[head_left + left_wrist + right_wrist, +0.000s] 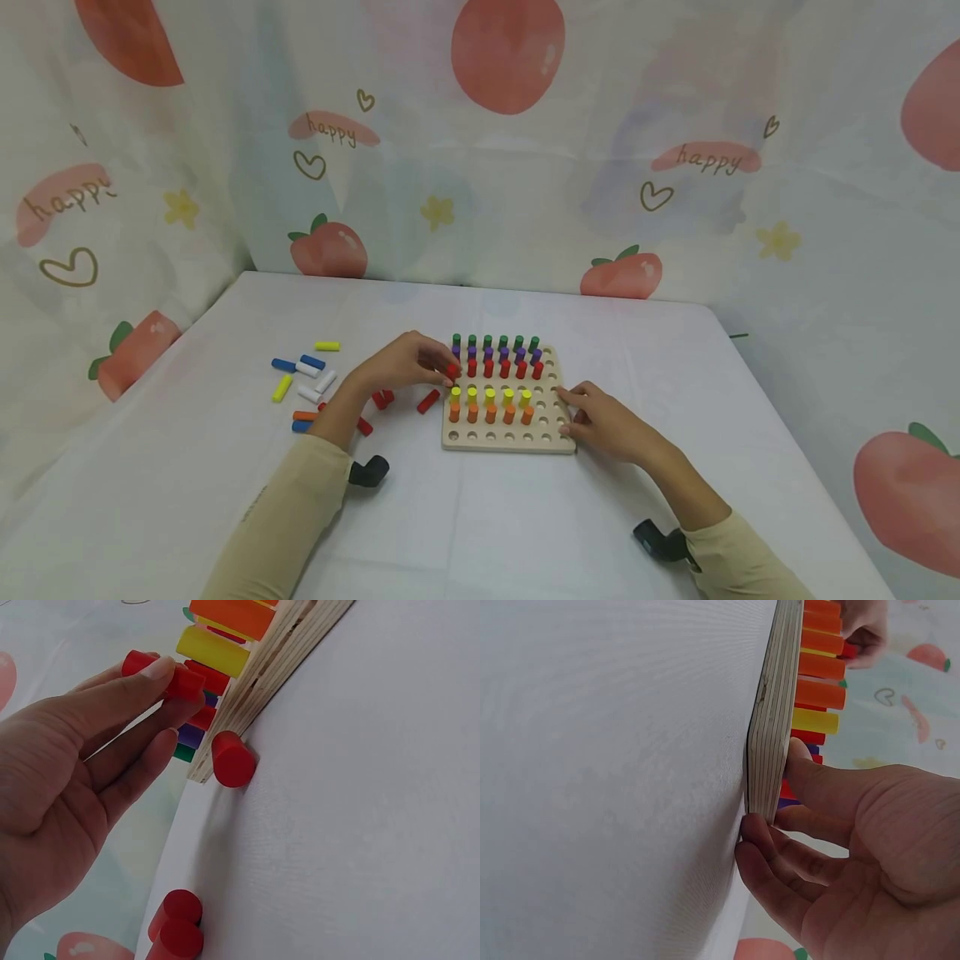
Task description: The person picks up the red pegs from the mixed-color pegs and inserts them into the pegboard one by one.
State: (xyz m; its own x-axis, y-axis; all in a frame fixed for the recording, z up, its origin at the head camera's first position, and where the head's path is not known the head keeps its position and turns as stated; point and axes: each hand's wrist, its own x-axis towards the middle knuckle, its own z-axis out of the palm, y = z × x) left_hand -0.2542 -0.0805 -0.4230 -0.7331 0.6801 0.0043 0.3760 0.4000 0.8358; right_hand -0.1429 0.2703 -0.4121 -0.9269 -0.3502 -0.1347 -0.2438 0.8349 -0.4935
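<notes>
My left hand (pixel 412 360) pinches a red peg (pixel 187 682) between thumb and fingers. It hovers at the left edge of a wooden pegboard (pixel 495 443), beside the row of red pegs (pixel 506 368). Behind that row stand purple pegs (pixel 505 355) and green pegs (pixel 503 341); nearer me are yellow pegs (pixel 490 397) and orange pegs (pixel 491 413). At the board's right edge, my right hand (pixel 603 421) grips the wood, thumb on the upper edge and fingers against the side. Below the left hand, another red peg (pixel 234 761) lies by the board.
Loose pegs are scattered left of the board, among them a yellow peg (pixel 327 346), a blue peg (pixel 284 365), a white peg (pixel 308 394) and an orange peg (pixel 304 416). My left forearm partly covers some. A white cloth covers the table (pixel 450 517); a fruit-patterned curtain (pixel 480 192) hangs behind.
</notes>
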